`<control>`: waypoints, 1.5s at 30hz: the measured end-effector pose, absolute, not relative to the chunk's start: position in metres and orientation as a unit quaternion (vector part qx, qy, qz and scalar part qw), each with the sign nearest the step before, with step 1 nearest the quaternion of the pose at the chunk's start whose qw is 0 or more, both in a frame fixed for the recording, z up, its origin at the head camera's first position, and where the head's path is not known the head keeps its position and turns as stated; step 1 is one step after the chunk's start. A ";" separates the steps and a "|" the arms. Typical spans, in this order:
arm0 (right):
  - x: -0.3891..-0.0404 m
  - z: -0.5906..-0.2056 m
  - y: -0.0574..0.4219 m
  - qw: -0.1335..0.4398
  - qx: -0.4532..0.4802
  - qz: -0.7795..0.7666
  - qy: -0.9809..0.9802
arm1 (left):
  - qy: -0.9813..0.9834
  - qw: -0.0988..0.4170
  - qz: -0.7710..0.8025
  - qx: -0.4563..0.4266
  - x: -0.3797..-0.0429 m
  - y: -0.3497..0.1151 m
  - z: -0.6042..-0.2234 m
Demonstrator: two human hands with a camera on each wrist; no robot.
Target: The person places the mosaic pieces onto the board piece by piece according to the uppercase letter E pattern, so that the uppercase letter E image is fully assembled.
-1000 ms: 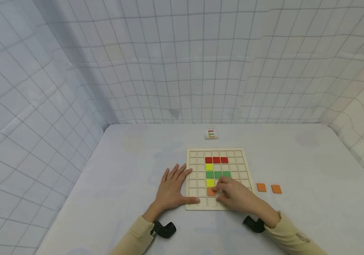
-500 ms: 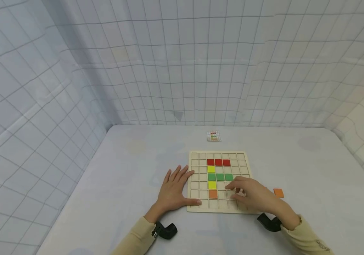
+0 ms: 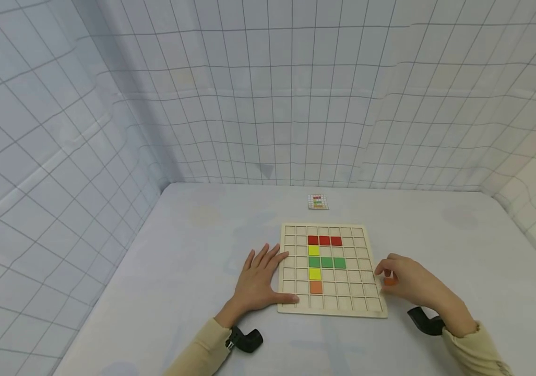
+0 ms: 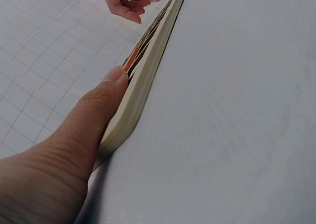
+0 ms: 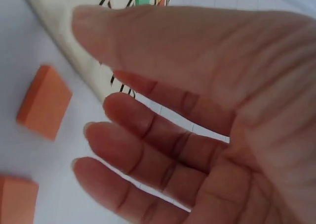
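Note:
A pale gridded board (image 3: 347,303) lies on the table, with red tiles (image 3: 324,241), yellow tiles (image 3: 314,274), green tiles (image 3: 326,262) and one orange tile (image 3: 316,287) in its cells. Spread along the board's left side, my left hand (image 3: 254,284) rests its thumb across the front left corner and its fingertips at the left edge. My right hand (image 3: 411,282) hovers past the board's right edge, fingers loosely bent and holding nothing. Beside its fingertips sits a loose orange tile (image 5: 45,103). Another orange tile (image 5: 19,199) lies nearby, hidden behind the hand in the head view.
Behind the board lies a small card (image 3: 318,202) printed with a coloured grid pattern. White cloth walls (image 3: 272,104) with a dark line grid enclose the table (image 3: 211,235) at the back and sides. Each wrist carries a black mount (image 3: 248,340).
My right hand has left the orange tile in the board and moved right, to the loose orange tiles beside it. The left hand stays in place on the board.

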State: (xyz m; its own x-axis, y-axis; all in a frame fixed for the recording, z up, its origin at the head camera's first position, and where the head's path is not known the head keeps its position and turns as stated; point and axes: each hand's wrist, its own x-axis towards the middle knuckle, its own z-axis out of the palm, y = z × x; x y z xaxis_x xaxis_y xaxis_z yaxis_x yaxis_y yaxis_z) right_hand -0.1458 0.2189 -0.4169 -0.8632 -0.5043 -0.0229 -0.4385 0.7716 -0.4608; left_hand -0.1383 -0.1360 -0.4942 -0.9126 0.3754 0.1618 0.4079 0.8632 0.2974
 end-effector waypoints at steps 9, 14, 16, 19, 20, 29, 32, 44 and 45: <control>-0.148 -0.419 0.243 0.093 -0.208 -0.207 0.951 | -0.965 0.045 -0.158 -0.202 -0.138 -0.136 -0.495; -0.150 -0.421 0.252 0.102 -0.206 -0.195 0.953 | -0.965 0.045 -0.159 -0.202 -0.139 -0.135 -0.495; -0.151 -0.422 0.254 0.103 -0.208 -0.195 0.953 | -0.965 0.044 -0.159 -0.203 -0.139 -0.135 -0.495; -0.151 -0.424 0.255 0.104 -0.213 -0.200 0.951 | -0.965 0.042 -0.157 -0.204 -0.139 -0.135 -0.495; -0.151 -0.424 0.255 0.104 -0.215 -0.205 0.949 | -0.965 0.042 -0.157 -0.204 -0.139 -0.134 -0.495; -0.151 -0.425 0.256 0.104 -0.232 -0.219 0.942 | -0.965 0.041 -0.159 -0.206 -0.138 -0.134 -0.493; -0.151 -0.424 0.255 0.108 -0.231 -0.215 0.943 | -0.964 0.044 -0.159 -0.206 -0.139 -0.134 -0.493; -0.155 -0.429 0.245 0.105 -0.220 -0.204 0.948 | -0.965 0.048 -0.162 -0.199 -0.139 -0.136 -0.495; -0.156 -0.430 0.244 0.100 -0.221 -0.202 0.949 | -0.965 0.049 -0.162 -0.199 -0.139 -0.136 -0.495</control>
